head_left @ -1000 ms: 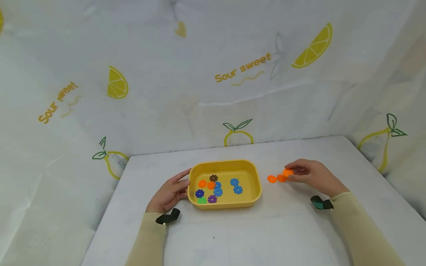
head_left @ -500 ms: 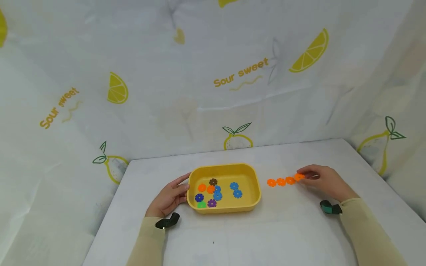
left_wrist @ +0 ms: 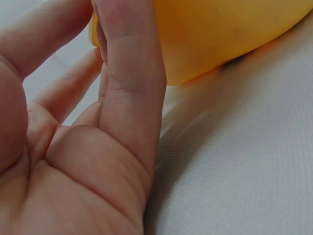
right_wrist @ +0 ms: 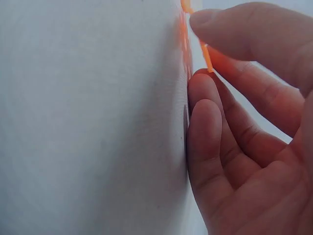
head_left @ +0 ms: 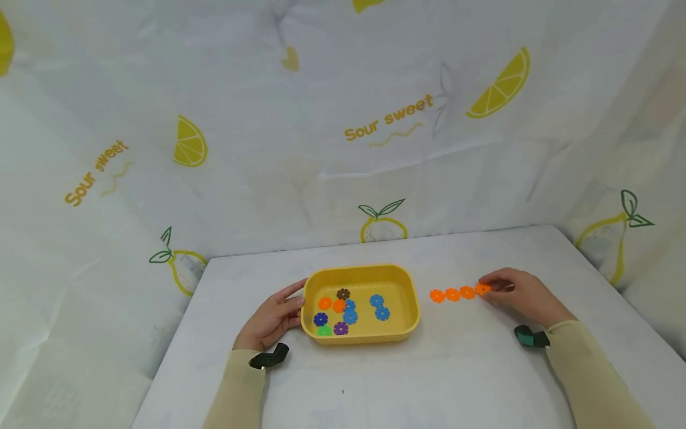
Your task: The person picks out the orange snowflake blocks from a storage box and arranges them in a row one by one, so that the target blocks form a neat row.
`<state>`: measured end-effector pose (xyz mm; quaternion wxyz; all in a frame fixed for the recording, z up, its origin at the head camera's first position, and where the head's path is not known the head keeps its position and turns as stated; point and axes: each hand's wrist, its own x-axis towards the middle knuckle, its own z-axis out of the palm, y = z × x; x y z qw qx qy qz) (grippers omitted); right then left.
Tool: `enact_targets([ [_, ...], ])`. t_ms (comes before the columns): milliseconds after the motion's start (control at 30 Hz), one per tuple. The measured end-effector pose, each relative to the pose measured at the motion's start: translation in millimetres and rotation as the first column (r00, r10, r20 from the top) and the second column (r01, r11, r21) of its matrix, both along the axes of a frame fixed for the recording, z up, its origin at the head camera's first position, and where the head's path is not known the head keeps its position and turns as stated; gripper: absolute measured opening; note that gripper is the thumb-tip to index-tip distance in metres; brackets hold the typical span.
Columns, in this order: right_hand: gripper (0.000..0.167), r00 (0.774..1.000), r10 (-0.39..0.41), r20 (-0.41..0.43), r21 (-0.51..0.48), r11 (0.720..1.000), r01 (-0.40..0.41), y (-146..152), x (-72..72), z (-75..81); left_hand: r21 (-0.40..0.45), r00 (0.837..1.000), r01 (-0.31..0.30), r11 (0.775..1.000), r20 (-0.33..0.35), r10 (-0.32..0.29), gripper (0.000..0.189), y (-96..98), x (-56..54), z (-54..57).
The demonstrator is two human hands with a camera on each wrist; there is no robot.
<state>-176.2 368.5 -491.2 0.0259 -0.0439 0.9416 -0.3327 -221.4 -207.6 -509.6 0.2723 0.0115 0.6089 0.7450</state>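
Note:
My left hand (head_left: pixel 272 317) grips the left end of a shallow yellow plastic tray (head_left: pixel 362 338), its thumb against the rim. In the left wrist view the fingers reach up to the yellow wall of the tray (left_wrist: pixel 220 39). To the tray's right, several orange snowflake discs (head_left: pixel 452 295) lie edge to edge in a row on the table. The thumb and index finger of my right hand (head_left: pixel 522 295) pinch the orange snowflake disc (head_left: pixel 483 288) at the row's right end. In the right wrist view this orange disc (right_wrist: pixel 207 58) is tilted off the tabletop, partly hidden by the fingers.
Inside the tray lie loose snowflake discs: orange ones (head_left: pixel 325 304), a brown one (head_left: pixel 343 294), a dark blue one (head_left: pixel 320 319), a green one (head_left: pixel 324 330), a purple one (head_left: pixel 340 328) and light blue ones (head_left: pixel 382 313). A white cloth with lemon prints (head_left: pixel 257 179) hangs behind the white table (head_left: pixel 375 387).
My right hand has moved right, and the orange row now shows one more disc. In the last half second the held disc has lowered slightly. The left hand and tray stay put.

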Motion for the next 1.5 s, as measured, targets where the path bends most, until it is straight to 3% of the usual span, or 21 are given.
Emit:
enact_targets([
  [400, 0.043, 1.0, 0.009, 0.007, 0.012, 1.0, -0.009, 4, 2.2, 11.1, -0.001, 1.0, -0.003, 1.0, 0.002, 0.003, 0.063, -0.4, -0.3, 1.5],
  [533, 0.048, 0.998, 0.042, 0.036, -0.061, 0.997, -0.04, -3, 1.3, 21.1, -0.005, 1.0, 0.004, 1.0, 0.0, -0.004, 0.063, -0.8, 0.0, 1.7],
  [700, 0.046, 0.985, 0.16, 0.068, -0.191, 0.971, -0.145, -48, -20.1, 49.7, -0.016, 1.0, -0.012, 1.0, -0.002, 0.012, 0.062, -3.7, 0.3, 0.2],
  [867, 0.041, 0.954, 0.288, 0.085, -0.232, 0.937, -0.262, -111, -47.1, 78.7, -0.031, 1.0, -0.019, 0.999, -0.009, 0.019, 0.061, -3.0, -0.7, 0.3],
  [1033, 0.034, 0.906, 0.407, 0.115, -0.214, 0.901, -0.378, -178, -67.3, 90.8, -0.038, 1.0, -0.002, 0.999, -0.015, 0.002, 0.061, 0.1, -2.0, 1.4],
  [1167, 0.032, 0.851, 0.5, 0.161, -0.175, 0.863, -0.474, -223, -77.4, 85.7, -0.039, 1.0, 0.003, 0.999, -0.019, -0.004, 0.061, 1.2, -3.7, 1.5],
  [1233, 0.031, 0.834, 0.518, 0.192, -0.148, 0.855, -0.497, -238, -79.2, 79.7, -0.039, 1.0, 0.007, 0.999, -0.023, -0.008, 0.061, 1.6, -3.8, 1.9],
  [1367, 0.031, 0.808, 0.54, 0.234, -0.123, 0.841, -0.527, -259, -79.7, 66.4, -0.047, 1.0, 0.006, 0.999, -0.021, -0.007, 0.061, 1.2, -3.4, 3.3],
  [1500, 0.028, 0.798, 0.549, 0.247, -0.114, 0.835, -0.539, -272, -81.0, 53.8, -0.042, 1.0, -0.007, 0.999, -0.009, 0.007, 0.059, -1.7, -4.1, 2.6],
])
